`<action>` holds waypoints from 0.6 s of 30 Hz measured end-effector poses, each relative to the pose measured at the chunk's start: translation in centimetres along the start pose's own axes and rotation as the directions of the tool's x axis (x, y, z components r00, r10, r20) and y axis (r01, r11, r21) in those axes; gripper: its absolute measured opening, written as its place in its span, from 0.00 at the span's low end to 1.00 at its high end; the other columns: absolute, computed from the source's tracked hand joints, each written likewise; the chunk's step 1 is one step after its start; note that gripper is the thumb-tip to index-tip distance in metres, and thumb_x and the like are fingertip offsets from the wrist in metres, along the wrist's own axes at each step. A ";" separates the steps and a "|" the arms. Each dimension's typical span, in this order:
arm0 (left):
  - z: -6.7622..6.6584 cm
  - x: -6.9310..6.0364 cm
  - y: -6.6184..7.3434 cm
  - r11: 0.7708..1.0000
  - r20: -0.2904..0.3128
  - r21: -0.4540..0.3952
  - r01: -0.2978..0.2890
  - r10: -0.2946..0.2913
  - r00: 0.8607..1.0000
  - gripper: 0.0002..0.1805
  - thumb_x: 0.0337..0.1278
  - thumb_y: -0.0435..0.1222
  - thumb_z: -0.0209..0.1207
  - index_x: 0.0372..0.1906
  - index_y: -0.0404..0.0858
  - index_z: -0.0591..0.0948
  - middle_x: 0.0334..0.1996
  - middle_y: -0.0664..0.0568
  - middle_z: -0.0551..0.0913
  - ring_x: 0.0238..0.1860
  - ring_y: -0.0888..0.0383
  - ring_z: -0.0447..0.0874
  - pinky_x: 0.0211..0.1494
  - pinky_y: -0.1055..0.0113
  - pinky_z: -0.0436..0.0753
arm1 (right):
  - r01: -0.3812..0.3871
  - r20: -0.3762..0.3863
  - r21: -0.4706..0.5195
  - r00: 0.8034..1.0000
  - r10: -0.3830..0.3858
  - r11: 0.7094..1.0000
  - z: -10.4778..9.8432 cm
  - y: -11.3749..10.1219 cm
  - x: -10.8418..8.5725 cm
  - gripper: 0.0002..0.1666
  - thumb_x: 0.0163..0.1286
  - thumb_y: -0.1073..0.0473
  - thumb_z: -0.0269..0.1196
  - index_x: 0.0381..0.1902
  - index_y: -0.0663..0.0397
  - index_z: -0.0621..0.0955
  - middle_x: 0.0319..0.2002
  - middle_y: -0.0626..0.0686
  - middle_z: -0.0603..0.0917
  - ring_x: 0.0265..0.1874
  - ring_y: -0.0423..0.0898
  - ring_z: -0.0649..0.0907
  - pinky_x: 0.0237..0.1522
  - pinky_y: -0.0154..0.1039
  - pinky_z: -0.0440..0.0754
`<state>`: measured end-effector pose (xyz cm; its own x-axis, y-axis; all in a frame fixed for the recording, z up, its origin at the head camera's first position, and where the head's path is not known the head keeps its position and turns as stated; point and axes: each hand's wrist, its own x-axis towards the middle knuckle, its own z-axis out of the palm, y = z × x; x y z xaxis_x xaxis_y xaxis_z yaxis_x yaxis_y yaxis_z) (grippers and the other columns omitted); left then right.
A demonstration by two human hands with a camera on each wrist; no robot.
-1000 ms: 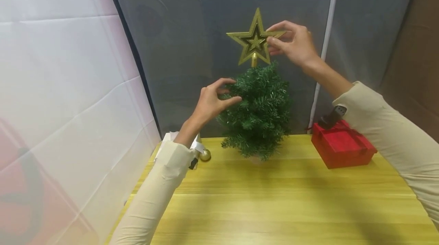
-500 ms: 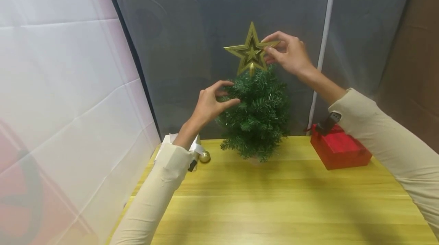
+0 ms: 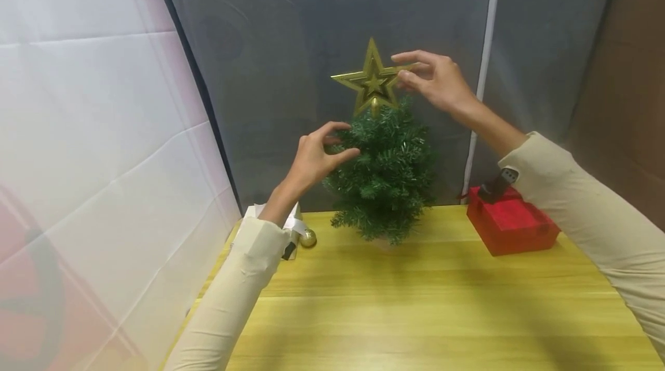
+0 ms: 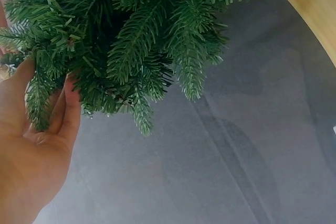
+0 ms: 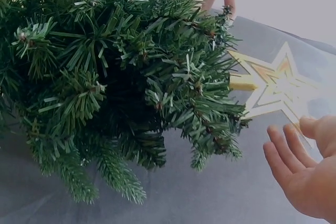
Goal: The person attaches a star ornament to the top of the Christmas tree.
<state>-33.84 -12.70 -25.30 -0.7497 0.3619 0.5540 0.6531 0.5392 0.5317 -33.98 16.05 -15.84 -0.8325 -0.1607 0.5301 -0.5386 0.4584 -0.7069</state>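
A gold star [image 3: 374,83] stands upright at the top of a small green artificial Christmas tree [image 3: 387,177], its stem going down into the foliage. My right hand [image 3: 445,81] is beside the star's right point, fingers spread; in the right wrist view that hand [image 5: 307,182] has its fingers loosely extended, thumb close to the point. My left hand [image 3: 310,158] is at the tree's upper left side, thumb and fingers apart around branch tips. In the left wrist view a sprig [image 4: 41,95] lies between its thumb and fingers; the fingertips are partly hidden by needles.
A red gift box [image 3: 511,224] sits on the wooden table [image 3: 410,307] at the right. Behind my left forearm are a white box with ribbon [image 3: 296,225] and a gold ball ornament [image 3: 309,238]. A grey curtain [image 3: 270,59] hangs behind the tree.
The star has come down onto the treetop with my right hand. That hand's index finger has since lifted from the star's point. My left hand has kept its place by the tree.
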 end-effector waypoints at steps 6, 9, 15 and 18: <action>-0.3 0.1 -0.2 0.998 -0.012 0.039 -0.043 0.044 0.999 0.28 0.63 0.48 0.72 0.67 0.52 0.81 0.62 0.44 0.84 0.61 0.49 0.84 0.62 0.48 0.83 | 0.025 -0.056 -0.071 0.998 -0.029 0.997 -1.1 0.2 -0.6 0.25 0.75 0.48 0.66 0.69 0.34 0.81 0.56 0.51 0.89 0.57 0.46 0.87 0.60 0.43 0.83; -0.6 0.0 -0.3 0.997 -0.021 0.042 -0.063 0.064 0.998 0.28 0.64 0.48 0.71 0.68 0.52 0.80 0.63 0.45 0.84 0.63 0.48 0.83 0.63 0.49 0.82 | 0.046 -0.076 -0.072 0.996 -0.051 0.996 -1.5 0.5 -1.2 0.25 0.75 0.48 0.67 0.68 0.37 0.82 0.57 0.52 0.88 0.57 0.46 0.87 0.59 0.42 0.84; -1.4 -0.5 -0.1 0.996 -0.043 0.033 -0.080 0.081 0.996 0.28 0.65 0.47 0.70 0.69 0.50 0.80 0.62 0.43 0.84 0.59 0.48 0.86 0.57 0.53 0.87 | 0.075 -0.101 -0.077 0.991 -0.083 0.994 -2.2 1.9 -3.0 0.25 0.73 0.52 0.70 0.67 0.43 0.83 0.57 0.55 0.88 0.53 0.41 0.88 0.52 0.32 0.85; -1.9 -0.8 -0.1 0.996 -0.047 0.029 -0.080 0.081 0.996 0.28 0.65 0.46 0.70 0.69 0.51 0.80 0.61 0.42 0.85 0.54 0.47 0.89 0.52 0.56 0.89 | 0.080 -0.099 -0.077 0.991 -0.088 0.994 -2.6 2.6 -4.0 0.26 0.72 0.55 0.71 0.67 0.45 0.83 0.56 0.57 0.88 0.50 0.36 0.89 0.47 0.26 0.84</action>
